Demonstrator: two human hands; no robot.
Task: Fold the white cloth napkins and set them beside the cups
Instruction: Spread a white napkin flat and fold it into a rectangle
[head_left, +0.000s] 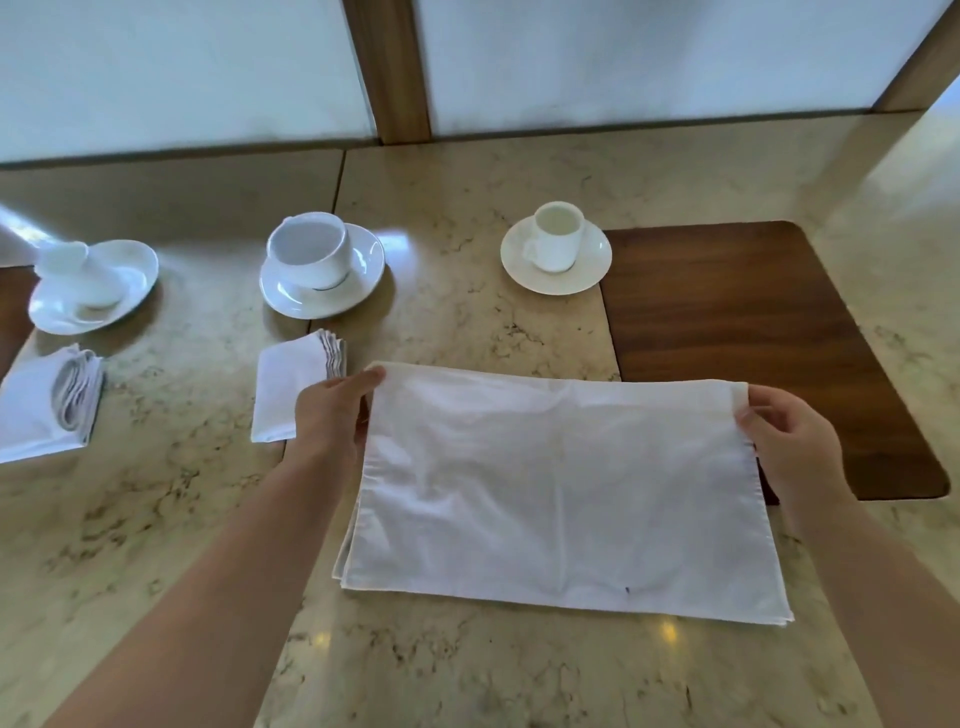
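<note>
The white napkin (561, 499) lies spread on the marble counter (467, 322), folded once into a wide rectangle, with layered edges showing along its near side and at its near left corner. Its right edge overlaps the wooden placemat (753, 338). The left hand (332, 410) pinches the far left corner of the napkin, thumb on top, fingers curled beneath the cloth. The right hand (789, 441) pinches the far right corner in the same manner, thumb above and fingers tucked under. The far edge is raised slightly off the counter between the two hands.

Just beyond the left hand lies a folded napkin (291, 389), a compact square with stacked fold edges facing right; the left wrist covers part of it. Beyond it stands the middle cup (309, 249), upright on its saucer (322, 296); nothing shows inside. To the right, a smaller cup (556, 236) stands upright on a saucer (556, 275) at the placemat's far left corner; its interior appears empty.

At far left a second folded napkin (47, 405) lies near a third saucer (93, 286), which bears a white cup (78, 275); blur prevents telling its contents or attitude
</note>
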